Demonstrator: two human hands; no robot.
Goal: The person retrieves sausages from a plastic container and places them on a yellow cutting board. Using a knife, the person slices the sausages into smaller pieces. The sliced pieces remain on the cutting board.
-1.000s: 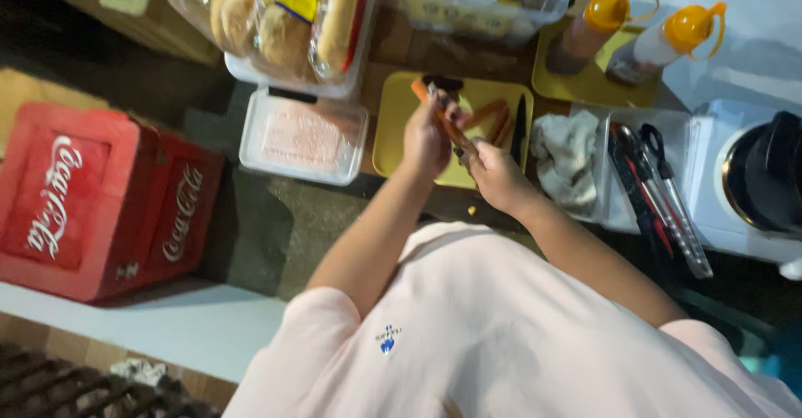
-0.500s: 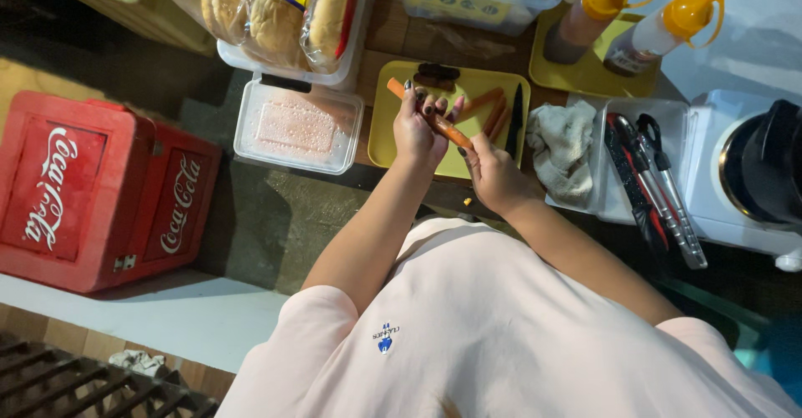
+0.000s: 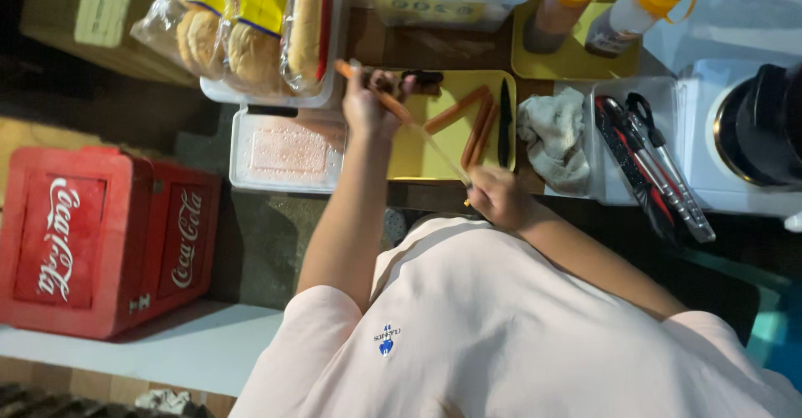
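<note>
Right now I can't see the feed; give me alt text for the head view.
Seen from above, a person's left hand holds a sausage while the right hand holds a thin skewer pointed into it, over a yellow cutting board. More sausages, a knife and a cloth lie alongside.

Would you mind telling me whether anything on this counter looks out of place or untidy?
Little stands out. A crumpled cloth lies bunched beside the yellow cutting board, and a knife rests on the board next to loose sausages. Nothing looks spilled or broken.
</note>
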